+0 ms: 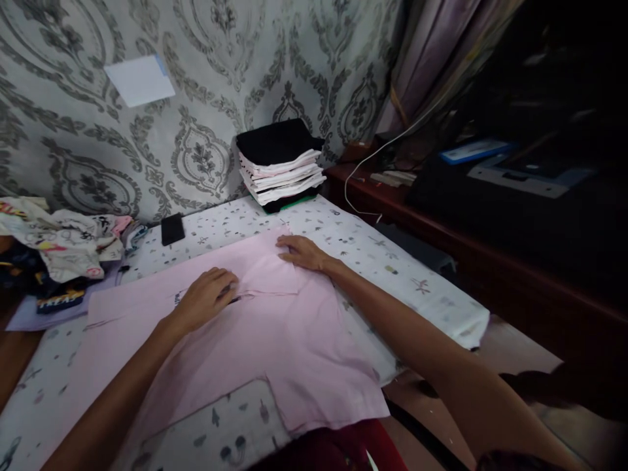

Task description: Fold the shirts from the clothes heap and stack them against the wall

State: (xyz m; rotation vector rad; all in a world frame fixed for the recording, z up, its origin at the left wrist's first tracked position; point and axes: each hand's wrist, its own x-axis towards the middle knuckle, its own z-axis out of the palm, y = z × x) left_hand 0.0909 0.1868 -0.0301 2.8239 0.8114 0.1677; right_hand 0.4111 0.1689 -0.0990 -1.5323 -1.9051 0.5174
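Observation:
A pale pink T-shirt [235, 347] lies spread over the bed-like surface, partly folded over itself, with creases between my hands. My left hand [209, 297] rests on its middle, fingers curled in against a fold, beside a bit of dark print. Near the far right part of the shirt, my right hand [301, 253] has its fingers bent onto the cloth close to the edge. Some fingertips of both hands are hidden by the hands or the fabric.
A stack of folded clothes [282, 170] with black on top stands against the patterned wall. A dark phone [172, 229] lies left of it. Crumpled printed clothes [73, 242] are heaped at the left. A white cable [349, 186] hangs by the dark red furniture [441, 248] at right.

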